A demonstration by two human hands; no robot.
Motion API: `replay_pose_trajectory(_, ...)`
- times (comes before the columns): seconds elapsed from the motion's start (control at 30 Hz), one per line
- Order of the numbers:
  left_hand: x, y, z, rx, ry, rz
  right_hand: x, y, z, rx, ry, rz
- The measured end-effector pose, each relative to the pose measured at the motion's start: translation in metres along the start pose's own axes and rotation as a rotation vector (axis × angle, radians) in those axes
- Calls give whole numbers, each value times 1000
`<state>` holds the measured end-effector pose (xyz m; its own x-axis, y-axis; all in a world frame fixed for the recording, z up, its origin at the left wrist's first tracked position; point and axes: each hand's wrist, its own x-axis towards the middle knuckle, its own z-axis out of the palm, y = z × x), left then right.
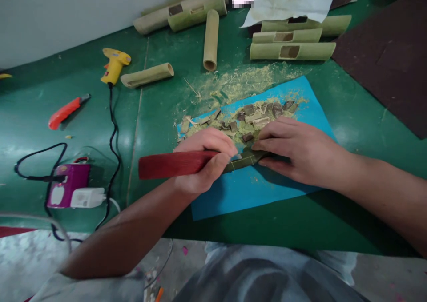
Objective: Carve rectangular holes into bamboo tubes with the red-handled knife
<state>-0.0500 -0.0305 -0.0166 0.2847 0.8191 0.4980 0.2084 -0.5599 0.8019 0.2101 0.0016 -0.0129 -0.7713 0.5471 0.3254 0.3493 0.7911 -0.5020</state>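
Note:
My left hand (208, 159) is closed around a red-handled tool (176, 164), whose handle points left; the working end is mostly hidden by my fingers. That end meets a dark green strip (243, 161) marked with thin light lines. At the strip's right end, my right hand (283, 148) pinches it between thumb and fingers. Both hands are over a blue sheet (220, 199). Brown and pale chips (260, 115) and greenish shavings lie on the sheet just beyond my fingers.
Cut bamboo tubes (293, 51) lie at the back, others (211, 39) nearer the middle. On the left are a yellow glue gun (114, 66), a red cutter (66, 112) and a purple power block (68, 184) with cords. A dark sheet (390, 57) covers the right.

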Motion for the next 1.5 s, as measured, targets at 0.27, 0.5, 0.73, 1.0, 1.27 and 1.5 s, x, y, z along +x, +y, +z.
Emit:
replay_pose_trajectory(0.27, 11, 9, -2, 5, -127, 66, 0, 0, 0, -11, -5, -4)
replay_pose_trajectory(0.5, 14, 6, -3, -2, -142, 111, 0, 0, 0, -7, -16, 0)
replay_pose_trajectory(0.73, 20, 5, -5, -23, -219, 209, 0, 1, 0, 23, -7, -7)
replay_pose_trajectory(1.0, 18, 3, -5, -3, -198, 211, 0, 1, 0, 5, 17, -27)
replay_pose_trajectory(1.27, 15, 6, 5, -31, -75, 37, 0, 2, 1, -19, 5, -10)
replay_pose_trajectory(1.5, 6, -3, 3, -34, 34, 111, 0, 3, 1, -18, 33, -37)
